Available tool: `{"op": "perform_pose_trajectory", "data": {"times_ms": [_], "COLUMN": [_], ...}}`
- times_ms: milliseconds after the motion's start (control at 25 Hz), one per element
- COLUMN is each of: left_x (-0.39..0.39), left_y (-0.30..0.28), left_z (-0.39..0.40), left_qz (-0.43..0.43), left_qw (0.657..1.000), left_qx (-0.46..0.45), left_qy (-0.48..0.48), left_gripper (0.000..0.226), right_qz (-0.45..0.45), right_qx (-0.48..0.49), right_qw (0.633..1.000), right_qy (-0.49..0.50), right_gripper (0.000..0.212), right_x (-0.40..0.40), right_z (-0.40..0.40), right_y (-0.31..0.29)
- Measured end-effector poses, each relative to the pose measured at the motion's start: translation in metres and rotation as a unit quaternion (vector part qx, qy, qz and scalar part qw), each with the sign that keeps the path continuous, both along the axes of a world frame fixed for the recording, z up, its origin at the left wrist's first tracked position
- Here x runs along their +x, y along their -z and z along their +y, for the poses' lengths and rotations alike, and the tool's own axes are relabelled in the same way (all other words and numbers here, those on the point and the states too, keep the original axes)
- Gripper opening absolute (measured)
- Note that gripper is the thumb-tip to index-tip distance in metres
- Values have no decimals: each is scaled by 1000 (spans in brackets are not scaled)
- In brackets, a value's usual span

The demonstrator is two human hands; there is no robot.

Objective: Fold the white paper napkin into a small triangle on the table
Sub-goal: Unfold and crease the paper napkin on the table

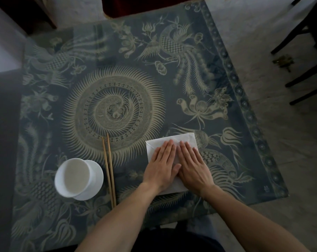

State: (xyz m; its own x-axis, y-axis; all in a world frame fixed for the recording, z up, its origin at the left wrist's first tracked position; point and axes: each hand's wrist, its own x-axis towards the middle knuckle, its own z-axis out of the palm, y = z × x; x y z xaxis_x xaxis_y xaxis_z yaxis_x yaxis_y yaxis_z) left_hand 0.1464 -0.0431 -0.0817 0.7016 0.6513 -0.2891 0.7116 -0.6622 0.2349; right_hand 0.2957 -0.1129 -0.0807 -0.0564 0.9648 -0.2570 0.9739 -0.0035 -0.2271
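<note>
The white paper napkin [185, 140] lies flat on the patterned table [117, 106], near its front right part, as a rough rectangle. My left hand [162, 165] presses on the napkin's left half with straight fingers pointing away from me. My right hand [192, 164] presses beside it on the right half, fingers also straight. The two hands touch along their inner edges and hide the napkin's middle. Only the napkin's far edge, left edge and a strip near my wrists show.
A white bowl [74, 176] sits on a white saucer [97, 179] at the front left. A pair of wooden chopsticks [109, 170] lies between the bowl and the napkin. Dark chair legs [303, 51] stand on the floor to the right.
</note>
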Motion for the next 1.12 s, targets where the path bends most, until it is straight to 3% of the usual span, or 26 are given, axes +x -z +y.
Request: {"op": "perform_pose_trajectory", "data": {"times_ms": [280,600,840,1120], "left_x": [-26,-45,-35,-24], "left_y": [6,6,1,5], "left_z": [18,40,-18,-46], "left_qz": [27,32,-62,2], "left_qw": [999,998,998,996], "left_qx": [27,46,29,24], "left_qy": [-3,-17,6,-83], "left_gripper": [67,70,69,73], "right_qz": [-15,-54,-20,-39], "right_qx": [3,-12,24,4], "right_qw": [998,997,999,999], "right_qy": [57,58,14,13], "right_gripper": [83,88,65,70], "right_x": [12,21,22,19], "right_z": [-7,-15,9,32], "right_y": [4,1,-8,4]}}
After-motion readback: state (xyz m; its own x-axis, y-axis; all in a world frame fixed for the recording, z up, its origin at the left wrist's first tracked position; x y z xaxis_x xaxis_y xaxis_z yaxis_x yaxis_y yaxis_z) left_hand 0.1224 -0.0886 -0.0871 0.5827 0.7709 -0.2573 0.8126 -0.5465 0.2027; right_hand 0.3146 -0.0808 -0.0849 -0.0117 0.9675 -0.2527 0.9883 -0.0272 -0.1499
